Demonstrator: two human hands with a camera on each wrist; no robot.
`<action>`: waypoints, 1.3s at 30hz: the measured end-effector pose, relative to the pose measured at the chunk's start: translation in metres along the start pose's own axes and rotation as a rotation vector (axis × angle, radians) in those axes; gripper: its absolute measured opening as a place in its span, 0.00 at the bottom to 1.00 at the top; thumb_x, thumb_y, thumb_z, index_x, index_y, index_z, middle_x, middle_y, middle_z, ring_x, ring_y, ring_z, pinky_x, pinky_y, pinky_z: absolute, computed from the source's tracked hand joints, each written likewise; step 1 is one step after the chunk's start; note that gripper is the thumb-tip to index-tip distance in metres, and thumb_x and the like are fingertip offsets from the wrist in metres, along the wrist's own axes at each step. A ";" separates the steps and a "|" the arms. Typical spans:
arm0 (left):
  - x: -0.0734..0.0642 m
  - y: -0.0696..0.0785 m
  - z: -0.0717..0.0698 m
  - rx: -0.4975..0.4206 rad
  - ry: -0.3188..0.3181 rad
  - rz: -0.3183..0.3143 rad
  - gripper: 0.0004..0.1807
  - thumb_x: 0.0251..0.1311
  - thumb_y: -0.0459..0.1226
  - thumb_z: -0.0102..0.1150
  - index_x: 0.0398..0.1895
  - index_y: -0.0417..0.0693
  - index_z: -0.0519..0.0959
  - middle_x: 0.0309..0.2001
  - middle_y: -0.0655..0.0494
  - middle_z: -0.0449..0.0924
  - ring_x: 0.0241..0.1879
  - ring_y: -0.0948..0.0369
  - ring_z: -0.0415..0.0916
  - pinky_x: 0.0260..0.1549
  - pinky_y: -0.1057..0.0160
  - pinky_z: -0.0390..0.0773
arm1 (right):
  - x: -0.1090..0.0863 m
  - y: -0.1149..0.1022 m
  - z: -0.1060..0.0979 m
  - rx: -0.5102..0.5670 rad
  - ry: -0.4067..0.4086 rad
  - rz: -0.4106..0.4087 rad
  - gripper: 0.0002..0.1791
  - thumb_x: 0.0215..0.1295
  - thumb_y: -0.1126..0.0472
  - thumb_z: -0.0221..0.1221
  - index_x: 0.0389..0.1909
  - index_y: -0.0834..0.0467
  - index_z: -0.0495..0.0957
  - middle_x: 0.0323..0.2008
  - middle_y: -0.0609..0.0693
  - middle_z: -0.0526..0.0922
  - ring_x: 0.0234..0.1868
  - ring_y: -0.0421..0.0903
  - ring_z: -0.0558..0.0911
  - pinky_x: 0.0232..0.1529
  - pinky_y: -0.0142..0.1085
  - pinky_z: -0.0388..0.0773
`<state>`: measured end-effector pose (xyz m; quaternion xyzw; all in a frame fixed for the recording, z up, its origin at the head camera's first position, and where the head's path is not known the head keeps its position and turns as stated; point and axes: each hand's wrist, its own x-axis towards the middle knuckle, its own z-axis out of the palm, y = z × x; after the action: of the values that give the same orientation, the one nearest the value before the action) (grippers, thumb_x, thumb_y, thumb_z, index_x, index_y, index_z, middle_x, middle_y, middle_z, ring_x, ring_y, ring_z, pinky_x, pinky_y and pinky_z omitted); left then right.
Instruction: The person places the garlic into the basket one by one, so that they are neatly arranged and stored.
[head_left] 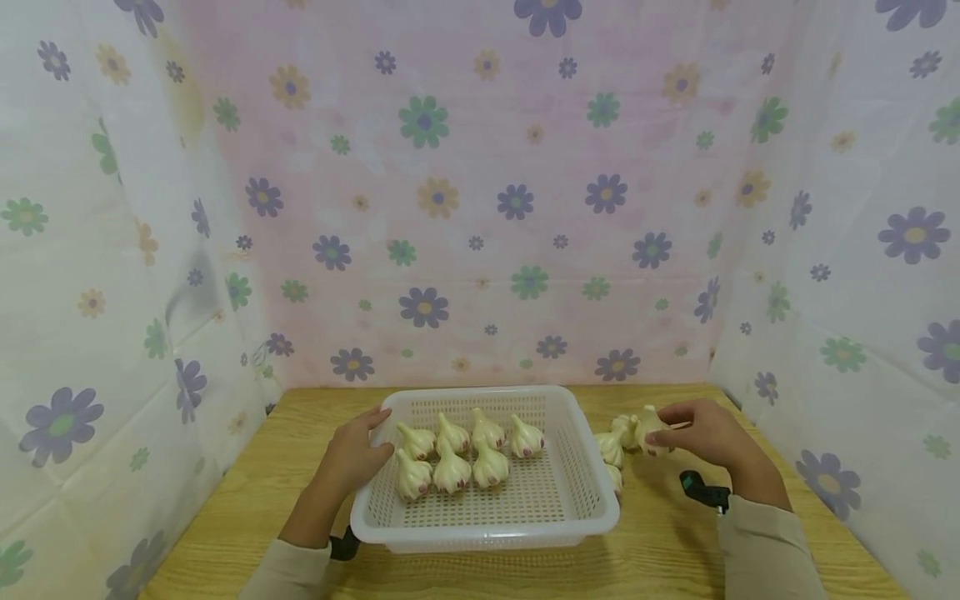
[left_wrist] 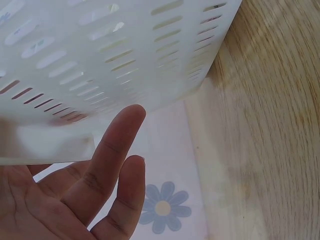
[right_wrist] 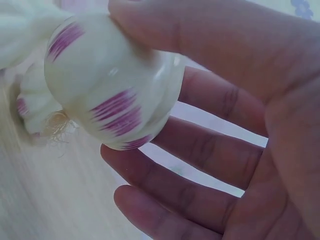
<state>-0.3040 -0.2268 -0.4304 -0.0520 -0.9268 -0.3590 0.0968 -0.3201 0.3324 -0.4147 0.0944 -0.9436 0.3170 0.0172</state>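
Wood-grain tabletop (head_left: 240, 500); right hand (head_left: 708, 429) pinching a cream, purple-streaked garlic bulb (head_left: 648, 425), other bulbs (head_left: 611, 449) remaining beside it; left hand (head_left: 352, 450), fingers loosely extended, at the white rectangular plastic basket (head_left: 480, 531), seven bulbs (head_left: 452, 472) inside

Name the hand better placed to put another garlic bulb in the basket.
Likely the right hand: it holds a garlic bulb outside the basket, while the left hand is at the basket's opposite side.
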 end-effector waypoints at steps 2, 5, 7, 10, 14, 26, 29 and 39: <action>0.000 0.000 0.000 0.000 -0.001 -0.006 0.34 0.59 0.36 0.63 0.73 0.43 0.73 0.77 0.42 0.64 0.62 0.43 0.78 0.37 0.60 0.87 | -0.001 -0.004 -0.001 0.000 0.016 -0.010 0.42 0.60 0.37 0.70 0.65 0.64 0.79 0.61 0.66 0.81 0.51 0.57 0.87 0.47 0.53 0.86; -0.001 0.001 0.000 -0.002 -0.005 -0.008 0.34 0.59 0.36 0.63 0.73 0.43 0.73 0.77 0.43 0.64 0.61 0.44 0.79 0.34 0.61 0.85 | -0.002 -0.010 -0.003 -0.001 0.031 -0.034 0.41 0.61 0.38 0.69 0.65 0.64 0.79 0.61 0.66 0.81 0.52 0.59 0.86 0.47 0.54 0.86; -0.001 0.001 0.000 -0.001 -0.004 -0.007 0.34 0.59 0.36 0.63 0.73 0.43 0.73 0.77 0.43 0.64 0.61 0.44 0.79 0.34 0.62 0.85 | -0.002 -0.015 -0.004 0.000 0.052 -0.044 0.40 0.61 0.38 0.70 0.65 0.63 0.79 0.60 0.65 0.83 0.52 0.59 0.86 0.47 0.54 0.86; -0.001 0.001 0.000 -0.001 -0.007 -0.008 0.34 0.60 0.36 0.62 0.73 0.44 0.73 0.78 0.43 0.64 0.63 0.43 0.78 0.34 0.61 0.86 | -0.003 -0.021 -0.006 -0.006 0.085 -0.057 0.39 0.61 0.37 0.70 0.64 0.60 0.81 0.58 0.64 0.84 0.53 0.60 0.85 0.48 0.55 0.86; -0.001 0.001 0.000 -0.005 -0.011 -0.013 0.34 0.60 0.36 0.62 0.74 0.45 0.73 0.78 0.44 0.63 0.65 0.41 0.76 0.35 0.61 0.86 | -0.004 -0.029 -0.008 -0.023 0.121 -0.075 0.36 0.61 0.36 0.69 0.62 0.58 0.83 0.59 0.64 0.84 0.56 0.64 0.84 0.49 0.57 0.85; -0.003 0.003 -0.001 -0.001 -0.007 -0.004 0.34 0.61 0.36 0.62 0.73 0.44 0.73 0.78 0.42 0.63 0.66 0.39 0.75 0.39 0.56 0.88 | -0.004 -0.051 -0.007 -0.050 0.155 -0.115 0.32 0.64 0.37 0.66 0.59 0.56 0.85 0.61 0.64 0.82 0.58 0.65 0.82 0.49 0.59 0.85; -0.003 0.002 0.000 -0.002 -0.007 -0.005 0.34 0.61 0.36 0.62 0.74 0.44 0.72 0.78 0.42 0.63 0.66 0.38 0.75 0.40 0.55 0.88 | -0.004 -0.057 -0.006 -0.044 0.164 -0.129 0.32 0.65 0.38 0.66 0.59 0.57 0.85 0.61 0.65 0.82 0.53 0.63 0.85 0.47 0.56 0.86; -0.001 0.002 0.000 -0.001 0.000 -0.004 0.34 0.61 0.36 0.63 0.73 0.44 0.73 0.77 0.42 0.64 0.64 0.39 0.76 0.38 0.57 0.88 | -0.002 -0.075 0.001 -0.009 0.250 -0.216 0.27 0.64 0.39 0.68 0.56 0.53 0.87 0.57 0.57 0.86 0.53 0.57 0.85 0.45 0.48 0.88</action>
<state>-0.3023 -0.2254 -0.4296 -0.0504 -0.9268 -0.3596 0.0960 -0.3039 0.2741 -0.3709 0.1551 -0.9199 0.3182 0.1687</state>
